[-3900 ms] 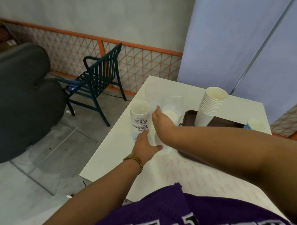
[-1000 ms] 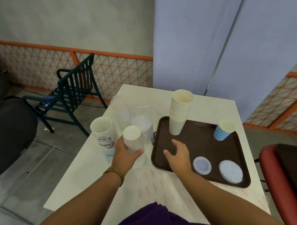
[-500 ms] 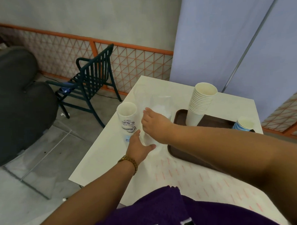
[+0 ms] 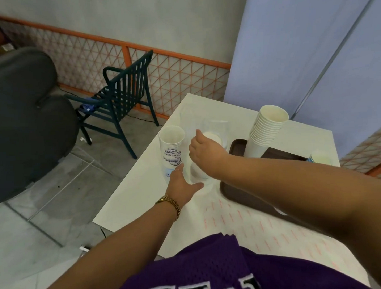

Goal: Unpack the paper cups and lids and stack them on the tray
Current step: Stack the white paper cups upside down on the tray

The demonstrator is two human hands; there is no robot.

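Head view, steep downward, close over table (image 4: 143, 190).

White cup stack (image 4: 265, 131), upright, on brown tray (image 4: 237, 188); wrapped cup sleeve (image 4: 172, 151) upright, left of tray; blue-striped cup (image 4: 320, 158) at tray's far right.

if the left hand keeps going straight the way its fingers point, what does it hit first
Probably the printed sleeve of cups: the left hand lies on the table with its fingertips already at the sleeve's base. Whether they touch it is unclear from this angle.
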